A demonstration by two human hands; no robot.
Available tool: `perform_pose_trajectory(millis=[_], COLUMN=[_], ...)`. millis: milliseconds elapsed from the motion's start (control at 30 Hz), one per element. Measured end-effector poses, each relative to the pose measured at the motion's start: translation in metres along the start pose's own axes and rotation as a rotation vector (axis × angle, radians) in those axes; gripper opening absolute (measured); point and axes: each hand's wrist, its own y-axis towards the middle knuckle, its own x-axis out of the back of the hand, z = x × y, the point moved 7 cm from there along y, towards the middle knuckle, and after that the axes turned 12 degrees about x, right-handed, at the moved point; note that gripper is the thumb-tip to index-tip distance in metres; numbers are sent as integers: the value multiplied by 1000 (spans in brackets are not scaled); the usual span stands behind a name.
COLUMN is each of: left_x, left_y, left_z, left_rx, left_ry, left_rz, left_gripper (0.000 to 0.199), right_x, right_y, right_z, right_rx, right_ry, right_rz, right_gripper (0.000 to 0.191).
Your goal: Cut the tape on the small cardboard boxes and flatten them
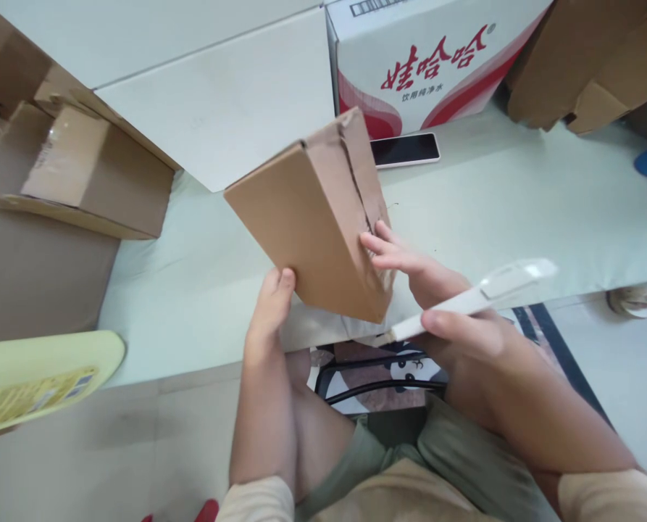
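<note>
A brown cardboard box (pixel 301 225) is tilted above the near edge of the pale covered table. My left hand (pixel 273 301) grips its lower left edge, thumb on the front face and the other fingers hidden behind it. My right hand (pixel 453 304) holds a white pen-like cutter (pixel 464 301) between thumb and palm, its narrow tip pointing down to the left. The extended fingers of that hand reach to the box's right side, which has a dark seam running along it.
Behind the box stand a white box (pixel 219 101) and a white-and-red printed carton (pixel 421 72), with a phone (pixel 407 150) lying before the carton. Cardboard boxes (pixel 84 159) fill the left. A yellow-green object (pixel 40 377) juts in at lower left. More cardboard (pixel 589 65) stands far right.
</note>
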Motion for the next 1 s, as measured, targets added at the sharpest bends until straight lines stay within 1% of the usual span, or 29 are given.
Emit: perform_pose_trajectory(millis=[67, 133, 200, 233, 267, 300, 333, 367, 400, 433, 467, 500, 533, 567, 600, 633, 700, 767, 800, 833, 867, 933, 1000], left_x=[-10, -21, -31, -34, -34, -30, -21, -10, 1, 8, 9, 3, -7, -19, -28, -34, -41, -44, -45, -45, -46, -48, -50], left_y=[-1, -3, -9, -11, -11, -6, -1, 2, -1, -8, -15, -20, -22, -22, -22, -23, -23, -25, -25, -26, -27, -29, -29], left_z=[4, 10, 18, 20, 19, 15, 5, -9, -24, -38, -49, -58, -64, -68, -70, -71, -71, -71, -70, -70, -70, -70, -71], left_rx=[124, 301, 469, 508, 497, 430, 307, 142, -41, -217, -368, -481, -553, -585, -601, -609, -611, -624, -631, -640, -650, -666, -668], left_ry=[-73, -64, 81, 171, 248, 294, 299, 269, 224, 185, 177, 213, 277, 367, 426, 455, 458, 415, 393, 368, 345, 321, 320], left_rz=[46, 171, 346, 409, 419, 345, 185, -22, -231, -397, -486, -483, -419, -329, -268, -232, -216, -242, -256, -274, -289, -300, -298], left_gripper=[85, 85, 80, 76, 71, 66, 61, 58, 58, 58, 58, 57, 54, 53, 51, 51, 49, 45, 44, 42, 42, 40, 40], right_x=[2, 7, 11, 10, 6, 0, -8, -18, -27, -35, -41, -45, -47, -45, -39, -29, -2, 23, 29, 32, 32, 26, 18], right_y=[2, 3, 3, 3, 4, 4, 4, 5, 5, 5, 5, 6, 6, 6, 6, 5, 1, -8, -11, -12, -11, -5, 2], right_z=[24, 39, 43, 42, 40, 38, 36, 34, 33, 32, 31, 32, 34, 36, 38, 38, 34, 28, 27, 26, 25, 23, 20], right_rx=[43, 67, 84, 94, 115, 151, 188, 212, 227, 236, 241, 246, 264, 279, 284, 271, 192, 59, -10, -79, -141, -238, -278], right_ry=[-54, -92, -114, -122, -131, -140, -149, -157, -162, -164, -164, -158, -134, -91, -37, 19, 82, 14, -49, -112, -164, -215, -209], right_rz=[5, -21, -40, -27, 7, 57, 112, 161, 195, 214, 218, 203, 184, 152, 87, -7, -270, -510, -569, -584, -570, -486, -392], right_gripper=[49, 46, 46, 47, 48, 48, 47, 46, 44, 42, 41, 41, 43, 46, 49, 52, 58, 58, 53, 46, 37, 18, 5])
